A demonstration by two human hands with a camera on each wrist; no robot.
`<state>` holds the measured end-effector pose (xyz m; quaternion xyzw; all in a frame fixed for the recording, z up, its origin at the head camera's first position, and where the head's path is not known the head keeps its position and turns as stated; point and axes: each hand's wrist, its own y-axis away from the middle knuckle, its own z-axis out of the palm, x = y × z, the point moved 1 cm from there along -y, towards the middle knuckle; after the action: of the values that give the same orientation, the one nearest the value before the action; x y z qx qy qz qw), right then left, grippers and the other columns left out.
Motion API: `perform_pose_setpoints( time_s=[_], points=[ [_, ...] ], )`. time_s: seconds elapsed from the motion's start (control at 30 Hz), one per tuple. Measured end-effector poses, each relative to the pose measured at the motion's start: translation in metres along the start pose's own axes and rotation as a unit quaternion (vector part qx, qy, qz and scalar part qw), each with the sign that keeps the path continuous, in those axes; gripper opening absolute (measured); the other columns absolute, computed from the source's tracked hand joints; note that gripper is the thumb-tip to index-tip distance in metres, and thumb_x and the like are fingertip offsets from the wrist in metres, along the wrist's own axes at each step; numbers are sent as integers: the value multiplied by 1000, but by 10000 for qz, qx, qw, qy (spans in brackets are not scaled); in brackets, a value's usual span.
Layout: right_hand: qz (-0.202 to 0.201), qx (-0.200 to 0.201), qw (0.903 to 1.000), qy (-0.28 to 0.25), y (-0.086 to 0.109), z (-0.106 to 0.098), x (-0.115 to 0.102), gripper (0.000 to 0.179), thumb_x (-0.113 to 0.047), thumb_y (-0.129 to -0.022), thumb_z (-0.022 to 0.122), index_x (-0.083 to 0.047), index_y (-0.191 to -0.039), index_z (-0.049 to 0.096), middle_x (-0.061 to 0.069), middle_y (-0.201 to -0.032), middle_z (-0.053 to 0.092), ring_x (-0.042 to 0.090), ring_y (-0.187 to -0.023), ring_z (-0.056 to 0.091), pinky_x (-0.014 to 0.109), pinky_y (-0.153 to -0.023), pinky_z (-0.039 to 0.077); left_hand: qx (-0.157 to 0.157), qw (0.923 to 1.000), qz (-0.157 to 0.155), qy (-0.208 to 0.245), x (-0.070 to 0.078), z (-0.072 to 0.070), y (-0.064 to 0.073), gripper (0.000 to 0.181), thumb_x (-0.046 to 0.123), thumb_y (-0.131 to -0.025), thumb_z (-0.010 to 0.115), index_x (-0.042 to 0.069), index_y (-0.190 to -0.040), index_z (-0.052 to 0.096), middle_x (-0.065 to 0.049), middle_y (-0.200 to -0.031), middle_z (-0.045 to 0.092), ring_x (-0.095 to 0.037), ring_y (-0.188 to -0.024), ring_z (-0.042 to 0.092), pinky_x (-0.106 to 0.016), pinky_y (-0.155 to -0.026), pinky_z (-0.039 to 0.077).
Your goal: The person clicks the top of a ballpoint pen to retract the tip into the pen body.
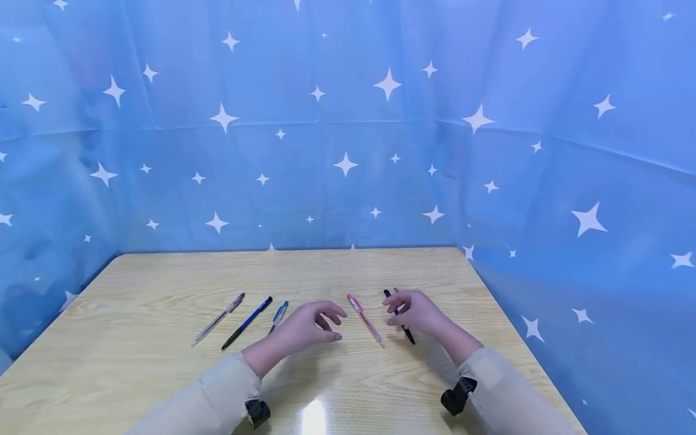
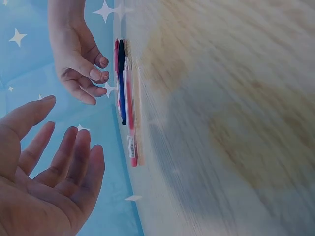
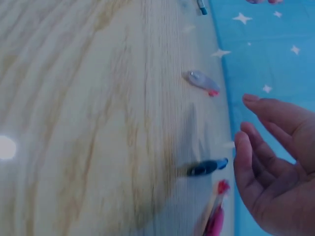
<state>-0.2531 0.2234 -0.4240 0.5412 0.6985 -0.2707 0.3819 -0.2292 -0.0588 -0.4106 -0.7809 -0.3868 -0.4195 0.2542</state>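
My left hand (image 1: 307, 325) hovers over the table with its fingers loosely bent and nothing between them. Beside its fingertips lies a pink pen (image 1: 365, 320). A teal pen (image 1: 279, 315) is partly hidden behind that hand. My right hand (image 1: 417, 311), also holding nothing, is above a dark blue pen (image 1: 409, 335) and covers its middle. In the right wrist view, a bright pink pen (image 3: 215, 221) lies near the dark blue one; in the head view the right hand hides most of it.
A blue pen (image 1: 247, 323) and a clear pen with a purple end (image 1: 219, 319) lie on the left part of the wooden table (image 1: 136, 350). A blue star-patterned curtain (image 1: 304, 78) hangs behind the table and along its sides.
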Motion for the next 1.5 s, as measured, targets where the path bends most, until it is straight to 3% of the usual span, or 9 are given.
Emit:
perform_pose_setpoints(
  time_s=[0.17,0.43,0.7,1.0,1.33,1.5],
  points=[
    [-16,129,9999,-98,1,-1,3,36,2,-81,76,6,-114,65,17,-97,61,19,-76,61,39,-60,54,31,10000,44,-28,2,5,-6,35,10,-85,76,9,-118,67,-12,-105,66,-15,-83,63,-29,-69,54],
    [353,518,9975,313,3,2,14,33,1,-75,82,-2,-106,70,6,-93,62,19,-83,60,31,-64,54,-88,9996,95,-253,5,17,-16,34,7,-83,77,6,-115,68,-13,-101,66,-13,-79,63,-28,-68,53],
    [388,289,9974,531,4,4,20,35,2,-73,82,-1,-106,71,6,-94,62,20,-87,60,33,-69,53,-165,9990,103,-395,7,23,-28,31,8,-83,77,10,-113,69,-11,-101,66,-13,-79,64,-29,-70,53],
    [127,-120,9949,998,2,5,19,26,0,-75,81,-3,-100,76,2,-88,65,14,-80,57,30,-68,49,-127,9988,157,-438,4,24,-27,32,7,-83,77,9,-114,69,-11,-100,66,-12,-77,63,-28,-69,53],
    [425,-85,9869,1556,3,7,12,28,2,-73,81,-7,-100,77,0,-81,63,12,-74,54,27,-62,48,-115,9990,191,-399,4,23,-23,32,5,-85,75,8,-116,68,-12,-101,66,-12,-78,63,-28,-68,53],
    [699,-62,9880,1374,5,8,9,28,5,-74,78,-8,-98,77,0,-79,60,14,-65,54,28,-54,49,-94,9990,160,-407,5,24,-22,34,7,-85,75,10,-118,68,-11,-103,66,-11,-78,63,-27,-69,53]
  ],
)
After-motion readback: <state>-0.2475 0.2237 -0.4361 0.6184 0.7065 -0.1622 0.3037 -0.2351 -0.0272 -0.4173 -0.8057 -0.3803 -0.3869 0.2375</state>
